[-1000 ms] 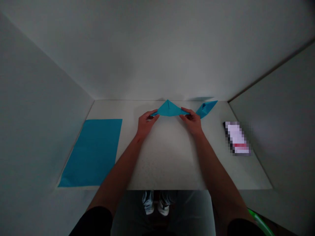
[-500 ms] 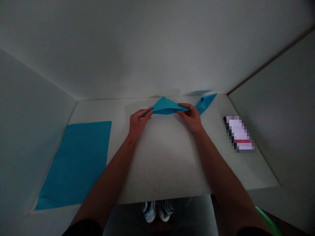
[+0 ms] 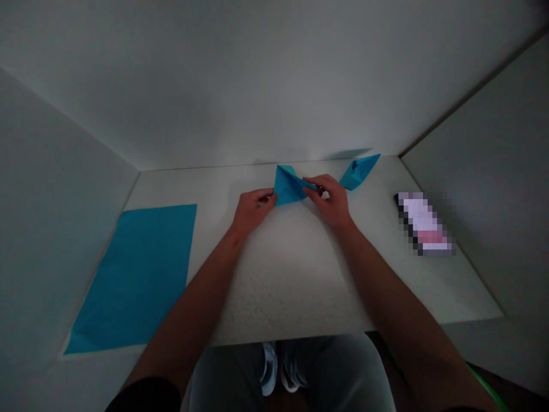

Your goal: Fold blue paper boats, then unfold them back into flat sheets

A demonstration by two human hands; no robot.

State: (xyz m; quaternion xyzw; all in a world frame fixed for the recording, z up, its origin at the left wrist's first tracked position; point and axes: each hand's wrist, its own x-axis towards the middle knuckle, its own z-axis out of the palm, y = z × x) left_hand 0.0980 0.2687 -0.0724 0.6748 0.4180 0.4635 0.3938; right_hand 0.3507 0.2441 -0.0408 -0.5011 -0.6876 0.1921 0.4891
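Observation:
Between my hands is a folded piece of blue paper (image 3: pixel 288 187), raised to a peak, near the back of the white table (image 3: pixel 283 274). My left hand (image 3: pixel 254 210) pinches its left edge between thumb and fingers. The pointed right end is gripped by my right hand (image 3: pixel 329 199), whose fingertips cover part of it. Just beyond the right hand lies a second folded blue paper shape (image 3: pixel 359 171), like a small boat, with one tip pointing up to the right.
Flat blue paper sheets (image 3: pixel 137 274) lie on the left of the table. A phone (image 3: pixel 425 223), its screen blurred out, rests on the right. White walls (image 3: pixel 266 86) close in the back and both sides.
The folded paper has gone from a wide boat-like shape to a narrower, peaked one. My left hand has come closer to the right hand. The view has shifted slightly.

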